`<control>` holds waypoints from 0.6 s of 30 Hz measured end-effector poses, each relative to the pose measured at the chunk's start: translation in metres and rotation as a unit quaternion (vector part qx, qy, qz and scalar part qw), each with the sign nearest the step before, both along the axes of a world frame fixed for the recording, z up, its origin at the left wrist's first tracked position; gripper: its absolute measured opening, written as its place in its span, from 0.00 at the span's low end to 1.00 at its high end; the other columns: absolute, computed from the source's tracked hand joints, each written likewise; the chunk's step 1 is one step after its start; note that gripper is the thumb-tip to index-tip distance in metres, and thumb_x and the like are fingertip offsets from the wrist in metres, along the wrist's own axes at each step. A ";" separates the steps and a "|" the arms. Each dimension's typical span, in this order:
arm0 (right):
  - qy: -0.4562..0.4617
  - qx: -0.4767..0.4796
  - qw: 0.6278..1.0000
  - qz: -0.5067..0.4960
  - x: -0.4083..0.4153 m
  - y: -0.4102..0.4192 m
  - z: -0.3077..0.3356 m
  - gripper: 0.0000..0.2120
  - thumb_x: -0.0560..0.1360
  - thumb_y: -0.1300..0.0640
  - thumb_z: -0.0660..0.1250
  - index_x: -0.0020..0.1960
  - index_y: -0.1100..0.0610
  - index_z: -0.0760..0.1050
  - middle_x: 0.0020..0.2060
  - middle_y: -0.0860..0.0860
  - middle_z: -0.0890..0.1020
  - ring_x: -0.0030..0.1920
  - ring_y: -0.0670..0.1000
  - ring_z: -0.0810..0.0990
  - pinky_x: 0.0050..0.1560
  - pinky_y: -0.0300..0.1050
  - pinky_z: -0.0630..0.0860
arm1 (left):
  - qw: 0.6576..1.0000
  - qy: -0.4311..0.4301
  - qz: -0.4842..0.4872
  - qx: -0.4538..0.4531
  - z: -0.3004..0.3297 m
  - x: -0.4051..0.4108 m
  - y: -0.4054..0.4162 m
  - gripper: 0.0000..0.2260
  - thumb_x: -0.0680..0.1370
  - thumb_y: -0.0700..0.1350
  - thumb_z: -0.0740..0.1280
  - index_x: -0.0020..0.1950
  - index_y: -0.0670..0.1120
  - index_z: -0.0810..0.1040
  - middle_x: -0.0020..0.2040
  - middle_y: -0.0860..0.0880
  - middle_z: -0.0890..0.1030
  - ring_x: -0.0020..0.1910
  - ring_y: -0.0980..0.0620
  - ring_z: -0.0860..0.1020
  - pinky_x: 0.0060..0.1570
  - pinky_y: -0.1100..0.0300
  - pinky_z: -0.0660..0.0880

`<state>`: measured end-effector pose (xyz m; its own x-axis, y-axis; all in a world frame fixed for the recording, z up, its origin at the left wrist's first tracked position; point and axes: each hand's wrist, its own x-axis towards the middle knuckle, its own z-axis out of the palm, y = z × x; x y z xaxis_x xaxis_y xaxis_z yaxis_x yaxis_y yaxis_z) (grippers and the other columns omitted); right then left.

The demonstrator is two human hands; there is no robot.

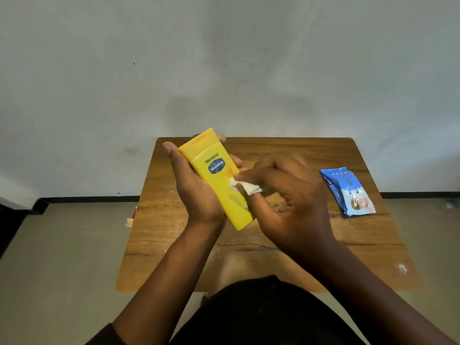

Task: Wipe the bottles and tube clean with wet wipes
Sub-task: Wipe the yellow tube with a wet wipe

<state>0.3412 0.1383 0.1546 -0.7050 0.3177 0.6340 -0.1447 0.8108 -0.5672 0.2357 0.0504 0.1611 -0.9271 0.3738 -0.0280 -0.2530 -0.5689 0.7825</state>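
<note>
A yellow Vaseline lotion bottle is held tilted above the wooden table, cap end pointing away from me. My left hand cradles it from the left and behind, fingers wrapped around its far side. My right hand pinches a small white wet wipe and presses it against the bottle's front face, just below the blue label. No other bottle or tube is in view.
A blue pack of wet wipes lies on the table's right side. White specks are scattered over the tabletop. A small red and white item lies on the floor by the table's left edge. A grey wall stands right behind the table.
</note>
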 end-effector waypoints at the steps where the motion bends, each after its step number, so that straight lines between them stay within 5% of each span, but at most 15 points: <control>1: -0.008 0.010 1.000 0.023 0.003 -0.004 -0.001 0.08 0.74 0.64 0.76 0.52 0.55 0.87 0.45 0.49 0.84 0.47 0.53 0.79 0.43 0.52 0.74 | 1.000 0.005 -0.013 -0.009 0.002 0.000 -0.002 0.37 0.85 0.63 0.40 0.46 0.41 0.81 0.30 0.41 0.80 0.29 0.47 0.80 0.33 0.59 0.79; 4: -0.029 0.033 0.998 0.053 0.009 -0.016 -0.007 0.08 0.74 0.63 0.75 0.52 0.56 0.87 0.46 0.49 0.85 0.48 0.51 0.80 0.44 0.50 0.74 | 0.998 0.024 -0.034 -0.045 -0.004 -0.001 -0.005 0.38 0.85 0.64 0.40 0.46 0.42 0.82 0.31 0.42 0.81 0.29 0.47 0.80 0.34 0.58 0.79; 8: 0.038 -0.025 0.999 -0.026 0.005 -0.002 0.000 0.11 0.73 0.70 0.77 0.51 0.58 0.86 0.45 0.50 0.85 0.45 0.51 0.81 0.44 0.47 0.75 | 0.989 0.096 -0.062 -0.091 -0.009 0.015 -0.002 0.34 0.81 0.67 0.48 0.46 0.43 0.83 0.36 0.47 0.84 0.36 0.52 0.83 0.40 0.62 0.79; 11: 0.057 -0.090 0.992 -0.074 0.003 0.013 0.019 0.08 0.76 0.65 0.76 0.54 0.57 0.85 0.45 0.48 0.84 0.43 0.46 0.79 0.41 0.37 0.71 | 0.957 0.199 -0.060 -0.205 -0.018 0.025 -0.005 0.46 0.75 0.77 0.51 0.55 0.34 0.83 0.49 0.33 0.84 0.51 0.40 0.84 0.57 0.58 0.77; 14: 0.034 -0.148 0.988 -0.040 0.006 0.031 0.035 0.04 0.78 0.60 0.76 0.52 0.56 0.85 0.45 0.49 0.85 0.46 0.49 0.83 0.41 0.47 0.78 | 0.928 0.317 -0.082 -0.177 -0.020 0.018 -0.009 0.33 0.80 0.73 0.49 0.56 0.49 0.81 0.40 0.42 0.82 0.37 0.40 0.82 0.37 0.49 0.79; 18: -0.036 -0.138 0.988 0.051 0.013 0.035 0.045 0.05 0.76 0.59 0.75 0.51 0.55 0.85 0.46 0.48 0.85 0.47 0.51 0.84 0.42 0.51 0.81 | 0.869 0.441 -0.027 -0.224 -0.020 0.005 -0.009 0.33 0.83 0.68 0.44 0.54 0.47 0.80 0.40 0.47 0.81 0.36 0.44 0.80 0.32 0.48 0.74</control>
<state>0.3538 0.1737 0.2001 -0.7822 0.3968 0.4802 -0.1693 0.6065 -0.7769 0.2405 0.0411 0.1409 -0.6442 0.5515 0.5300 0.5402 -0.1625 0.8257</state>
